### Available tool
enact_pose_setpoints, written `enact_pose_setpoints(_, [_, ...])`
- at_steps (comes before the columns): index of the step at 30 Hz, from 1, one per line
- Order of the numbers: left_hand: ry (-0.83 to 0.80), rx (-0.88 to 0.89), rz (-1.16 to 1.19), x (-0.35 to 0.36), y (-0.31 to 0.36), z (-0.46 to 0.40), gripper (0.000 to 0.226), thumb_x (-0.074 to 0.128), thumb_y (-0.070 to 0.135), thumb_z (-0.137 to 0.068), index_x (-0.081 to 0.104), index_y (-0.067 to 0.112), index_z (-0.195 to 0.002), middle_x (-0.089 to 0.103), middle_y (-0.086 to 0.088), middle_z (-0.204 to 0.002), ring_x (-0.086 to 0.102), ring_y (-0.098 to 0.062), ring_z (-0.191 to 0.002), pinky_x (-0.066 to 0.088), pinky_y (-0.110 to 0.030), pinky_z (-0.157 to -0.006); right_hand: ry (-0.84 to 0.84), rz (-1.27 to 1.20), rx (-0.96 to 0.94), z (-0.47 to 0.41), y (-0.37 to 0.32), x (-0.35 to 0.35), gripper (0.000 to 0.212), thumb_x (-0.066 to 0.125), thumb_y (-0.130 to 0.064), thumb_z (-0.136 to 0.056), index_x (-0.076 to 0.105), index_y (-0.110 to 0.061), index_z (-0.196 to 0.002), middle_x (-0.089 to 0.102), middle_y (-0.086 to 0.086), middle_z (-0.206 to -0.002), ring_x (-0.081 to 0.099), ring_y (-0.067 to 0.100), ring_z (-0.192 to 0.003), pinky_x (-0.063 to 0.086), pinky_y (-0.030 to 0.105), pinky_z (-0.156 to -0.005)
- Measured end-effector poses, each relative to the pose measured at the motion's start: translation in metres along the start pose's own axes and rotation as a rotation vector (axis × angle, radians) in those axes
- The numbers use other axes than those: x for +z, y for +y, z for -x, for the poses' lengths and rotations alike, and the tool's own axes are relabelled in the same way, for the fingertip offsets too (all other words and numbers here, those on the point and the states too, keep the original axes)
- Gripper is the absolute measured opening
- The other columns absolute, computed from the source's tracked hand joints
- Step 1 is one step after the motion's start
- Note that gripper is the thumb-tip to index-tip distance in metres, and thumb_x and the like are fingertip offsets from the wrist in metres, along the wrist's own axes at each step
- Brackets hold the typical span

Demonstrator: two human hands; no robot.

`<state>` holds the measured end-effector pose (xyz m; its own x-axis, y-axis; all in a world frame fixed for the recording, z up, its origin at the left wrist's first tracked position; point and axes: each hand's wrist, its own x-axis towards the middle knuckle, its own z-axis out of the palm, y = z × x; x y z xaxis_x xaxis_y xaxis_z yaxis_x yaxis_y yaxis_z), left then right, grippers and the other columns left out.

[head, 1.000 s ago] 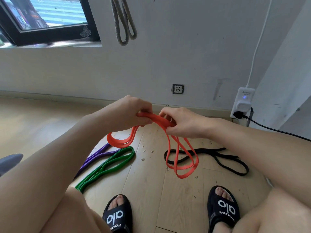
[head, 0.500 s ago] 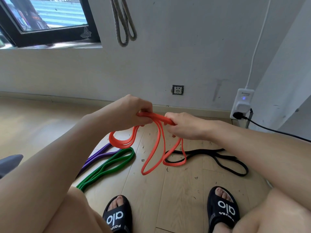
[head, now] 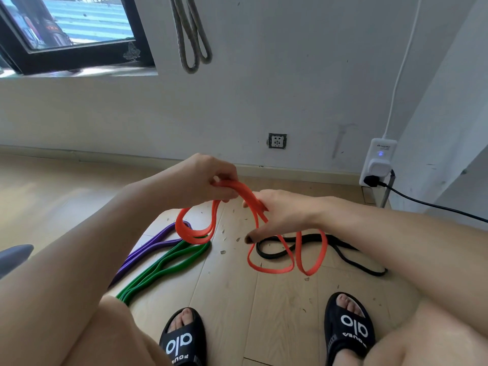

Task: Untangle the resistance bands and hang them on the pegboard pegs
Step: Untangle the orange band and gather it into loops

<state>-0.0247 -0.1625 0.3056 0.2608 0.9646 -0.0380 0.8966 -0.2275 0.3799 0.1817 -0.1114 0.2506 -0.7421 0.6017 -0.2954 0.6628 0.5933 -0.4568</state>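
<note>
An orange resistance band point(head: 269, 269) hangs in several loops between my hands above the wooden floor. My left hand point(head: 208, 178) pinches its upper strands, with one loop drooping below. My right hand point(head: 282, 212) holds the band a little lower and to the right, one finger stretched downward. On the floor lie a green band point(head: 163, 268), a purple band point(head: 150, 244) and a black band point(head: 351, 257). A grey band point(head: 191, 35) hangs on the wall above; its peg is out of frame.
My two feet in black slides point(head: 183, 339) point(head: 348, 328) rest at the bottom. A wall socket point(head: 277, 140) is straight ahead. A white plug adapter point(head: 379, 162) with a black cable point(head: 435, 207) sits at the right. A window point(head: 71, 30) is at the upper left.
The orange loops under my right hand swung to the right and hang lower. My right hand has shifted its hold and one finger now points down. My left hand stayed in place.
</note>
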Motion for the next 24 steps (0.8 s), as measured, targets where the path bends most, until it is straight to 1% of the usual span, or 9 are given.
enact_pose_setpoints(3, [0.0, -0.004, 0.068, 0.001, 0.002, 0.0, 0.009, 0.073, 0.029, -0.091, 0.071, 0.022, -0.097, 0.073, 0.014, -0.084, 0.071, 0.002, -0.08, 0.056, -0.017, -0.074, 0.041, -0.054, -0.005, 0.0, -0.003, 0.004, 0.066, 0.078, -0.065, -0.076, 0.055, -0.029, -0.127, 0.061, -0.006, -0.122, 0.059, 0.018, -0.111, 0.053, 0.039, -0.096])
enact_pose_setpoints(6, [0.025, -0.001, 0.142, 0.002, 0.005, 0.001, 0.008, 0.072, 0.026, -0.091, 0.07, 0.022, -0.098, 0.074, 0.014, -0.086, 0.072, 0.004, -0.08, 0.054, -0.01, -0.072, 0.063, -0.147, 0.013, -0.004, -0.006, 0.009, 0.055, 0.076, -0.064, -0.078, 0.061, -0.026, -0.116, 0.064, -0.006, -0.113, 0.061, 0.016, -0.105, 0.053, 0.037, -0.093])
enact_pose_setpoints(9, [0.075, 0.0, 0.209, 0.002, 0.008, 0.001, 0.012, 0.073, 0.025, -0.09, 0.071, 0.02, -0.101, 0.075, 0.013, -0.089, 0.073, 0.003, -0.081, 0.055, -0.011, -0.074, 0.11, -0.257, 0.005, -0.013, -0.009, 0.016, 0.036, 0.073, -0.056, -0.086, 0.068, -0.024, -0.101, 0.068, -0.006, -0.103, 0.064, 0.014, -0.098, 0.054, 0.033, -0.087])
enact_pose_setpoints(11, [0.099, 0.0, 0.244, 0.002, 0.008, 0.001, 0.015, 0.073, 0.026, -0.09, 0.07, 0.018, -0.102, 0.076, 0.01, -0.091, 0.075, 0.0, -0.083, 0.058, -0.014, -0.077, 0.17, -0.324, -0.001, -0.02, -0.008, 0.019, 0.019, 0.067, -0.041, -0.094, 0.072, -0.022, -0.092, 0.07, -0.004, -0.097, 0.065, 0.014, -0.093, 0.052, 0.032, -0.082])
enact_pose_setpoints(13, [0.113, -0.009, 0.29, 0.001, 0.007, 0.001, 0.015, 0.073, 0.025, -0.089, 0.07, 0.016, -0.102, 0.076, 0.008, -0.092, 0.076, -0.002, -0.083, 0.059, -0.017, -0.077, 0.194, -0.378, 0.017, -0.022, -0.008, 0.018, 0.016, 0.06, -0.025, -0.097, 0.072, -0.019, -0.089, 0.07, -0.002, -0.093, 0.065, 0.014, -0.09, 0.047, 0.03, -0.079])
enact_pose_setpoints(14, [0.121, -0.014, 0.307, 0.0, 0.006, 0.002, 0.015, 0.072, 0.025, -0.09, 0.07, 0.016, -0.101, 0.076, 0.007, -0.092, 0.076, -0.003, -0.083, 0.059, -0.017, -0.077, 0.195, -0.392, 0.023, -0.022, -0.008, 0.017, 0.018, 0.058, -0.024, -0.098, 0.071, -0.017, -0.087, 0.071, -0.003, -0.091, 0.065, 0.013, -0.089, 0.046, 0.03, -0.079])
enact_pose_setpoints(17, [0.13, -0.038, 0.34, -0.004, -0.001, 0.005, 0.011, 0.071, 0.023, -0.09, 0.07, 0.016, -0.099, 0.076, 0.007, -0.09, 0.076, -0.004, -0.084, 0.059, -0.016, -0.076, 0.189, -0.4, 0.035, -0.021, -0.008, 0.012, 0.033, 0.059, -0.038, -0.1, 0.067, -0.017, -0.076, 0.072, -0.005, -0.078, 0.065, 0.012, -0.075, 0.048, 0.029, -0.07])
enact_pose_setpoints(20, [0.123, -0.074, 0.356, -0.006, -0.014, 0.011, 0.008, 0.07, 0.021, -0.092, 0.07, 0.017, -0.098, 0.077, 0.004, -0.087, 0.076, -0.007, -0.085, 0.06, -0.02, -0.08, 0.195, -0.37, 0.047, -0.016, -0.002, 0.001, 0.039, 0.062, -0.05, -0.097, 0.064, -0.022, -0.069, 0.069, -0.007, -0.064, 0.058, 0.005, -0.058, 0.042, 0.026, -0.064])
enact_pose_setpoints(24, [0.04, -0.118, 0.281, -0.004, -0.028, 0.015, 0.005, 0.07, 0.024, -0.093, 0.07, 0.023, -0.098, 0.078, 0.007, -0.089, 0.075, -0.004, -0.087, 0.058, -0.024, -0.085, 0.192, -0.291, 0.026, -0.013, 0.002, -0.012, 0.038, 0.067, -0.053, -0.093, 0.063, -0.025, -0.067, 0.072, -0.006, -0.064, 0.053, -0.003, -0.049, 0.04, 0.024, -0.062])
